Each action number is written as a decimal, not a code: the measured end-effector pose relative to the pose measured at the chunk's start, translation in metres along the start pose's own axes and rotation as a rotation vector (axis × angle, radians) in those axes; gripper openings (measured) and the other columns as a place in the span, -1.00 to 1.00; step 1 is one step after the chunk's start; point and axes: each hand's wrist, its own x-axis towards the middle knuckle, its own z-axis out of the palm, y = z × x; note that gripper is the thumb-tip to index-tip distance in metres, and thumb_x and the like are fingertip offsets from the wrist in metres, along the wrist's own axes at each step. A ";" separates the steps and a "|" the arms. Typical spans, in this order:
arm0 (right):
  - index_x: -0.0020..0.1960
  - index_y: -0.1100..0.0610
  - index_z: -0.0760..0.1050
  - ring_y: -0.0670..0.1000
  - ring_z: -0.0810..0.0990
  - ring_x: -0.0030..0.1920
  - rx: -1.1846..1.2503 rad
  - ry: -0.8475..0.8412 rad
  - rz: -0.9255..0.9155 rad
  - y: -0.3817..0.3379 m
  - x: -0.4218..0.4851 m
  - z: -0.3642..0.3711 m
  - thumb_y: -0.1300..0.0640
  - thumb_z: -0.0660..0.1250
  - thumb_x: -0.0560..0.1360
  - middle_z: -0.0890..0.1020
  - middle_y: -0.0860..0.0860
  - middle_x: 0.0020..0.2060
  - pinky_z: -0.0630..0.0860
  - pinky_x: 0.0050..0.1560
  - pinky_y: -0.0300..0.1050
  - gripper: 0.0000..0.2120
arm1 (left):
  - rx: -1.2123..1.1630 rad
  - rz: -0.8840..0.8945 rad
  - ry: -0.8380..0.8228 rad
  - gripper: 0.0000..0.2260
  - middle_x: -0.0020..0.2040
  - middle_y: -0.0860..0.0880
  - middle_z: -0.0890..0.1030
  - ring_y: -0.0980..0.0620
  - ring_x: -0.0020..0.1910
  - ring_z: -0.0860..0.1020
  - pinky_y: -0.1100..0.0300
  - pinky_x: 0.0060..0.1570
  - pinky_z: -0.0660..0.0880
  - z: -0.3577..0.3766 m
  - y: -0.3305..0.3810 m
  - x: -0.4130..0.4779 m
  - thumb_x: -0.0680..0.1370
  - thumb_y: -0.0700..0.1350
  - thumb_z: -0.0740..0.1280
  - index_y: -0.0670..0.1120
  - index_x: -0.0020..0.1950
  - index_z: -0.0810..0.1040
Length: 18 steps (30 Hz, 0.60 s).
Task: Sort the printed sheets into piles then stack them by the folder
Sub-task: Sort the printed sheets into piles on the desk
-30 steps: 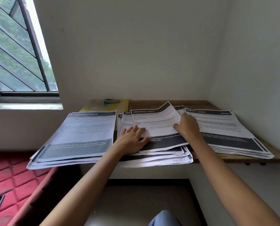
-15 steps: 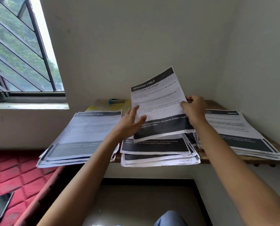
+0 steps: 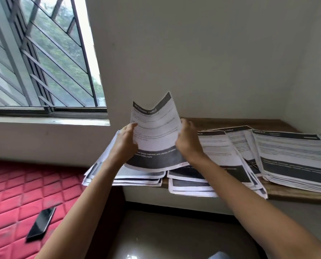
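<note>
I hold one printed sheet (image 3: 154, 135) headed "Dressing Table" upright above the left pile (image 3: 137, 177). My left hand (image 3: 125, 143) grips its left edge and my right hand (image 3: 187, 141) grips its right edge, bowing the paper. The middle pile (image 3: 217, 156) lies fanned on the wooden shelf (image 3: 290, 193), and the right pile (image 3: 294, 156) sits beside the side wall. My hands and the raised sheet hide the folder.
A barred window (image 3: 43, 58) with a sill is at the left. Below it lies a red quilted mattress (image 3: 11, 193) with a black phone (image 3: 41, 223) on it. White walls close the shelf at the back and right. The piles overhang the shelf's front edge.
Both hands lifted the top sheet off the middle pile and carried it left, over the left pile. The camera has swung left and the sheet now curls between my hands.
</note>
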 end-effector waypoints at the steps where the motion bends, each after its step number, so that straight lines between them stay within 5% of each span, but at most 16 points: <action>1: 0.30 0.32 0.34 0.19 0.48 0.11 -0.033 -0.040 -0.054 -0.006 -0.004 0.007 0.52 0.18 0.42 0.42 0.24 0.20 0.39 0.06 -0.22 -0.55 | 0.012 0.001 0.016 -0.40 0.42 -0.21 0.39 -0.15 0.40 0.34 0.26 0.35 0.19 -0.004 -0.007 -0.003 0.41 -0.46 0.22 -0.22 0.46 0.33; 4: 0.34 0.31 0.27 0.18 0.45 0.13 -0.107 -0.171 -0.119 -0.020 -0.014 0.024 0.52 0.18 0.40 0.35 0.22 0.20 0.49 0.11 -0.12 -0.49 | 0.032 -0.012 0.039 -0.42 0.36 -0.23 0.42 -0.18 0.35 0.37 0.22 0.34 0.24 -0.011 -0.026 -0.009 0.40 -0.49 0.18 -0.26 0.42 0.36; 8: 0.24 0.33 0.34 0.20 0.37 0.25 -0.180 -0.382 -0.067 -0.030 -0.022 0.032 0.43 0.18 0.46 0.22 0.24 0.34 0.45 0.21 -0.05 -0.65 | 0.078 -0.056 0.007 -0.43 0.35 -0.24 0.39 -0.21 0.36 0.36 0.13 0.36 0.29 -0.012 -0.048 -0.013 0.39 -0.49 0.14 -0.26 0.41 0.38; 13: 0.34 0.34 0.32 0.25 0.10 0.46 -0.326 -0.682 0.057 -0.026 -0.026 0.034 0.25 0.15 0.55 0.14 0.28 0.44 0.14 0.44 0.05 -0.62 | 0.263 -0.104 -0.169 -0.47 0.47 -0.26 0.22 -0.24 0.44 0.24 0.06 0.41 0.16 -0.007 -0.055 -0.014 0.50 -0.36 0.20 -0.18 0.48 0.27; 18: 0.54 0.25 -0.05 0.12 -0.26 0.52 -0.386 -0.781 -0.017 -0.013 -0.032 0.036 0.07 -0.05 0.65 -0.17 0.16 0.53 -0.28 0.47 0.02 -0.47 | 0.262 -0.041 -0.293 -0.57 0.55 -0.16 0.15 -0.15 0.54 0.09 0.11 0.46 -0.01 0.009 -0.052 -0.014 0.66 -0.09 0.10 -0.07 0.54 0.20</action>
